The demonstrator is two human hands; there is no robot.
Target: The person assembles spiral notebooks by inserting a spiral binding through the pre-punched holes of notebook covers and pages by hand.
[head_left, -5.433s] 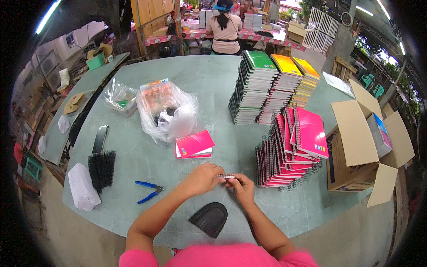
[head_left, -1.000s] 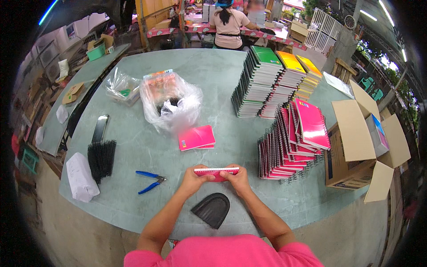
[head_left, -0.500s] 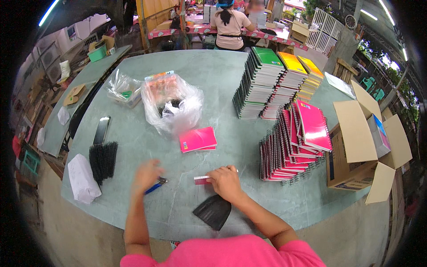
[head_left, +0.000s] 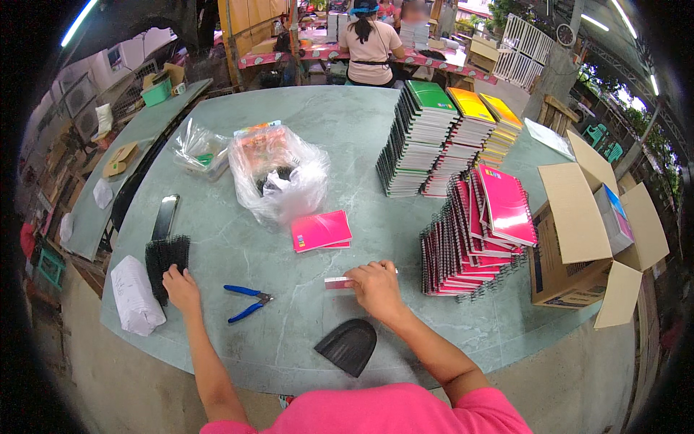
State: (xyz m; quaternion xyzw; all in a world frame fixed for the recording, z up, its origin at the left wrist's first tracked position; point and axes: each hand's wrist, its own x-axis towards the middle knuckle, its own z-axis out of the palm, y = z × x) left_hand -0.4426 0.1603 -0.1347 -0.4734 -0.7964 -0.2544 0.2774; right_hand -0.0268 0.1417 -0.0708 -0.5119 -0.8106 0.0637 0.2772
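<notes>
At the left, my left hand point(head_left: 182, 291) rests its fingertips on the edge of a pile of black spiral binding coils point(head_left: 168, 257), fingers slightly apart and no coil visibly lifted. My right hand point(head_left: 377, 291) is closed on a small pink notebook point(head_left: 337, 283), held edge-up over the table; most of it hides behind the fingers. Between my hands lie blue-handled cutting pliers point(head_left: 247, 302), jaws toward the right. A black rounded pad point(head_left: 348, 347) sits nearest my body. Two pink notebooks point(head_left: 321, 231) lie stacked farther ahead.
A leaning stack of pink spiral notebooks point(head_left: 473, 239) stands right, with green and yellow stacks point(head_left: 426, 137) behind. An open cardboard box point(head_left: 575, 267) is at the far right. A plastic bag point(head_left: 278, 177), white wrapped bundle point(head_left: 136, 296) and dark phone-like object point(head_left: 165, 217) occupy the left side.
My left hand has moved left from beside the pliers to the coil pile. My right hand, still holding the notebook, has shifted slightly right and away from me.
</notes>
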